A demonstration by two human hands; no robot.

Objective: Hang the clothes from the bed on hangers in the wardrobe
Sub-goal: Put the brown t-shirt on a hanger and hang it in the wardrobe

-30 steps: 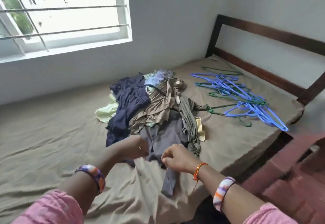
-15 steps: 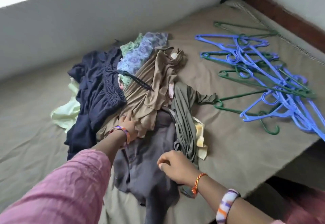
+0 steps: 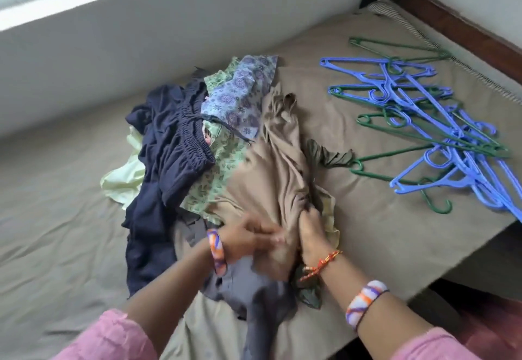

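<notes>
On the near edge of the bed, both hands work at the tan garment that lies on top of the pile of clothes. The right hand has its fingers curled into a bunched fold of the tan cloth, clamped on it. The left hand is blurred with motion; it seems to gather the same cloth just beside the right, but whether its fingers are closed on it I cannot tell.

The step in hand looks like pulling this one garment free of the heap. It drapes over a grey piece and a dark green one, and a navy garment with a gathered waistband lies beside it, so the soft, clinging cloth may well drag its neighbours along. A clean lift would take the tan garment alone, raise it slowly, and let the others slide off before it leaves the pile. Finding the neckline or shoulders early would save fumbling at the hanger.

The hangers, blue and green, lie tangled in a heap well apart to the right on the same bed. Their hooks interlock, so one is best drawn out by its hook end, not yanked. The wardrobe is not in view.
</notes>
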